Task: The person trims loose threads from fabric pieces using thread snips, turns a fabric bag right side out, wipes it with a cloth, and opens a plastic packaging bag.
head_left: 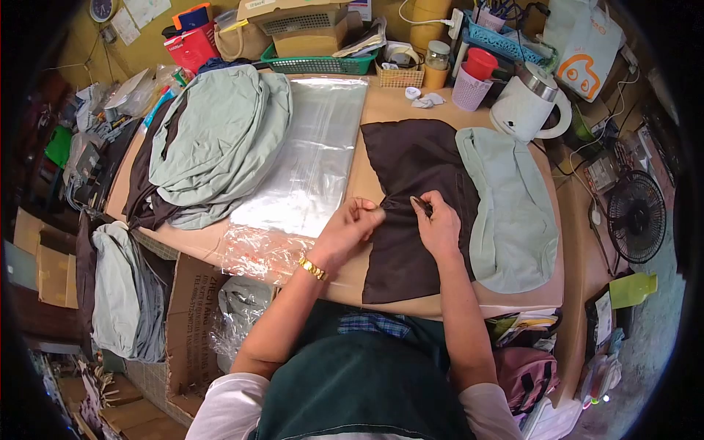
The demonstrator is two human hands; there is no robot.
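I sit or stand, I cannot tell which, at the near side of the surface (433, 97), and both my hands are over the dark cloth (411, 264), which lies flat in front of me, to the right of the middle. My left hand (356, 220) is at the left edge of this cloth; its thumb and fingers are pressed together and pinch the fabric there, and small creases run from the pinch toward the right. My right hand (438, 224) is just beside, upon the same cloth, with fingers bent and the tips near to each other; whether they grip a fold of it, I cannot tell. On my left wrist there is a gold-coloured bracelet (313, 268).

At the right side of the dark cloth lies a pale green cloth (513, 213), touching it; I cannot tell if the two are sewn together. Near its far end stands a white kettle (517, 110), upright, and left of the kettle a red cup (481, 64) sits in a pink basket (471, 92).

To the left of my hands lie clear plastic bags (312, 161), flat, and a heap of pale green fabric (213, 136) partly covers their left side.
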